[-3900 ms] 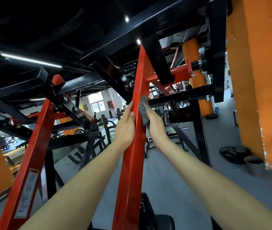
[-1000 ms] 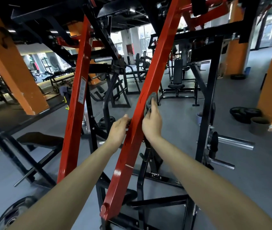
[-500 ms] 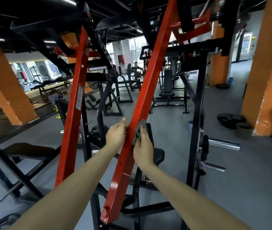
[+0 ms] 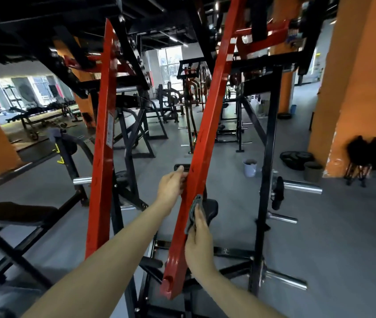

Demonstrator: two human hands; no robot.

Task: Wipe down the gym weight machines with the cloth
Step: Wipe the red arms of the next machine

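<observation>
A tall red steel beam (image 4: 207,125) of the weight machine slants across the middle of the view, its lower end near the floor frame. My right hand (image 4: 199,242) presses a small grey cloth (image 4: 192,213) against the beam's right face, low on the beam. Higher up, my left hand (image 4: 172,187) rests on the beam's left edge, fingers mostly straight. A second red beam (image 4: 103,143) with a white label stands to the left.
Black frame posts with chrome weight pegs (image 4: 301,187) stand right of the beam. A black seat pad (image 4: 210,206) sits behind the cloth. Orange pillars (image 4: 361,88) rise at right; weight plates (image 4: 297,158) and small buckets (image 4: 250,167) lie on the grey floor.
My right hand has slid the cloth down the red beam, from high up to near its lower end. My left hand has followed down the left edge, staying above.
</observation>
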